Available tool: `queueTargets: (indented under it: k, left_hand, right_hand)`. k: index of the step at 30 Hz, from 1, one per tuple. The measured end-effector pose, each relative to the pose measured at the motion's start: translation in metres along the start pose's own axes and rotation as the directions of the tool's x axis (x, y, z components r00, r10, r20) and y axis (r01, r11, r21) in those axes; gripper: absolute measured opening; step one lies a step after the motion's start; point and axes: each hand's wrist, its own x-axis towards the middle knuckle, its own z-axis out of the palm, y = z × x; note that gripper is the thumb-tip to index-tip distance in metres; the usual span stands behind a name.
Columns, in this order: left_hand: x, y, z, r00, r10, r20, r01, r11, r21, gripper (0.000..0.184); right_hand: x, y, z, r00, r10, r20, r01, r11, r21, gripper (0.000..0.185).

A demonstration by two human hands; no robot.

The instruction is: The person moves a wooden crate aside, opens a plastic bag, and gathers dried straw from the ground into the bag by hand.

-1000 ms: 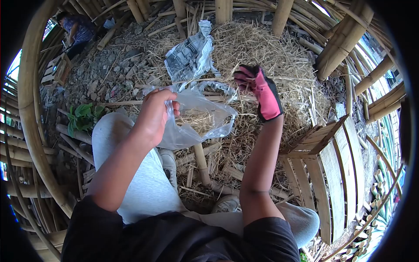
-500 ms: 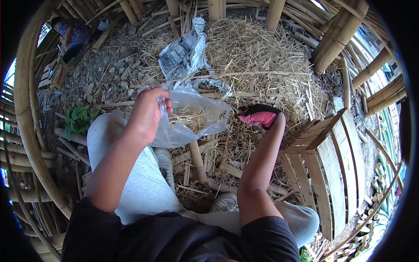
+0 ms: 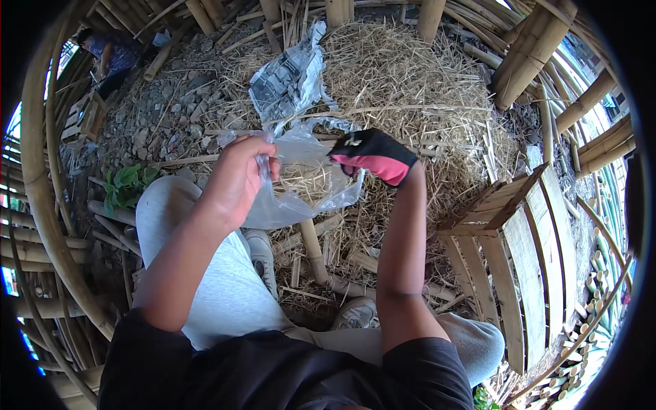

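My left hand (image 3: 240,179) is bare and closed on the edge of a clear plastic bag (image 3: 280,210), whose mouth hangs open. Straw shows through and within the opening of the bag. At the bag's right rim is my right hand (image 3: 377,158), in a black and pink glove. Its fingers are curled together, and whatever they hold is hidden. Just beyond the bag lies a crumpled sheet of newspaper (image 3: 290,80) on the straw. A broad heap of dry straw (image 3: 410,82) spreads behind my right hand.
A slatted wooden crate (image 3: 502,266) stands to my right. Bamboo poles (image 3: 540,51) surround the space, with cut bamboo pieces (image 3: 313,249) on the ground before my shoes. Rubble (image 3: 167,109) and a green plant (image 3: 128,184) lie left. Another person (image 3: 115,58) is at the far left.
My right hand has moved left and slightly up, from the straw beside the bag to the bag's right rim. My left hand keeps its grip on the bag, shifted slightly right.
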Motion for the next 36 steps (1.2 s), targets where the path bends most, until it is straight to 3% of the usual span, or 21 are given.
queueTargets:
  k: [2, 4, 6, 7, 8, 9, 12, 17, 23, 28, 30, 32, 34, 36]
  left_hand:
    - [-0.002, -0.001, 0.002, 0.997, -0.019, 0.071, 0.023, 0.998, -0.065, 0.012]
    - [-0.007, -0.002, 0.011, 0.986, -0.046, 0.163, 0.064, 0.992, -0.109, 0.016]
    - [-0.014, -0.003, 0.018, 0.956, -0.087, 0.281, 0.131, 0.981, -0.140, 0.018]
    - [-0.018, -0.004, 0.021, 0.929, -0.114, 0.352, 0.175, 0.974, -0.146, 0.018]
    - [-0.020, -0.006, 0.023, 0.896, -0.137, 0.423, 0.217, 0.965, -0.148, 0.018]
    - [-0.016, -0.017, 0.019, 0.939, -0.153, 0.309, 0.185, 0.980, -0.076, 0.014]
    - [-0.003, -0.018, 0.006, 0.974, -0.156, 0.167, 0.155, 0.988, 0.016, 0.013]
    - [0.003, -0.003, -0.004, 0.993, 0.033, -0.118, -0.033, 0.999, 0.006, 0.012]
    - [0.009, 0.002, -0.019, 0.988, 0.079, -0.129, -0.075, 0.997, 0.032, 0.016]
    - [0.011, 0.011, -0.022, 0.985, 0.118, -0.125, -0.116, 0.993, 0.019, 0.016]
    - [0.013, 0.017, -0.022, 0.985, 0.117, -0.125, -0.116, 0.993, 0.010, 0.016]
    - [0.010, 0.022, -0.018, 0.942, 0.270, -0.200, -0.268, 0.963, 0.035, 0.014]
    - [0.005, 0.031, -0.019, 0.902, 0.365, -0.231, -0.365, 0.930, 0.046, 0.013]
    - [0.000, 0.042, -0.020, 0.894, 0.397, -0.208, -0.400, 0.916, 0.028, 0.012]
  right_hand:
    - [0.035, 0.011, 0.030, 0.986, 0.034, 0.166, 0.000, 0.980, -0.199, 0.031]
    - [0.079, 0.042, 0.070, 0.953, -0.113, 0.281, 0.267, 0.752, -0.603, 0.047]
    - [0.103, 0.063, 0.107, 0.944, -0.112, 0.310, 0.317, 0.568, -0.760, 0.047]
    - [0.108, 0.069, 0.122, 0.953, -0.070, 0.295, 0.285, 0.544, -0.789, 0.047]
    - [0.111, 0.074, 0.132, 0.962, -0.021, 0.273, 0.239, 0.547, -0.802, 0.047]
    - [0.113, 0.079, 0.139, 0.968, 0.030, 0.251, 0.195, 0.543, -0.817, 0.047]
    - [0.115, 0.083, 0.140, 0.968, 0.131, 0.213, 0.106, 0.559, -0.822, 0.047]
    - [0.100, 0.071, 0.099, 0.955, 0.242, 0.170, -0.017, 0.619, -0.785, 0.048]
    - [0.071, 0.044, 0.038, 0.933, 0.349, 0.087, -0.165, 0.630, -0.759, 0.048]
    - [0.050, 0.039, 0.029, 0.922, 0.386, 0.002, -0.245, 0.589, -0.770, 0.048]
    - [0.051, 0.053, 0.028, 0.940, 0.330, -0.081, -0.275, 0.600, -0.751, 0.048]
    - [0.059, 0.079, 0.018, 0.954, 0.112, -0.279, -0.281, 0.662, -0.695, 0.043]
    - [0.028, 0.017, 0.022, 0.784, -0.063, -0.618, -0.380, 0.738, -0.557, 0.034]
    - [0.016, -0.008, 0.023, 0.568, -0.513, -0.644, -0.282, 0.614, -0.737, 0.033]
